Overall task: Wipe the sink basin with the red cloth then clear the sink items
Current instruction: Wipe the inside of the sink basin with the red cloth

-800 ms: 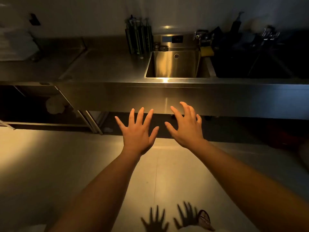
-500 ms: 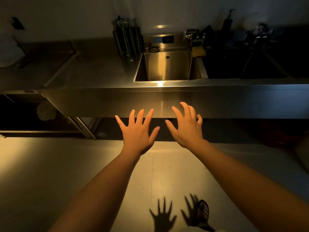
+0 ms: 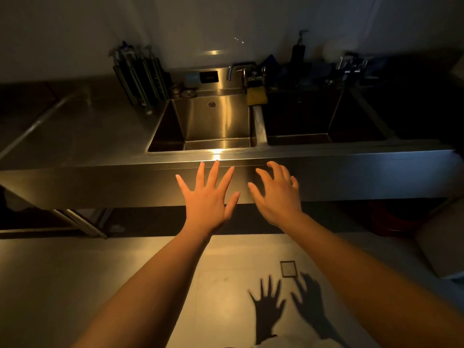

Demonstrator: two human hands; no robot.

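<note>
— What are the hands doing?

— The left hand point(image 3: 207, 197) is flat, palm down, with its fingers straight and fanned wide; it holds nothing. The right hand point(image 3: 277, 194), just beside it, is also spread, but its fingers bend a little at the knuckles, and it too holds nothing.

— Do they touch the counter?

— The left fingertips line up with the front edge of the steel counter point(image 3: 100, 151), but I cannot tell whether they touch it.

— And the sink basin?

— The lit sink basin point(image 3: 216, 121) lies straight beyond the left hand's fingertips, past the counter edge. A second, darker basin point(image 3: 301, 116) sits beyond the right hand and off to its right.

— Anything around them?

— A yellow sponge point(image 3: 256, 95) sits far beyond the right hand's thumb, at the back of the divider between the two basins, under the tap point(image 3: 238, 69). Two small round metal pieces point(image 3: 182, 91) lie at the lit basin's far left corner, beside a dark rack point(image 3: 140, 76). Below the wrists, both hands cast sharp shadows point(image 3: 268, 305) on the floor.
</note>
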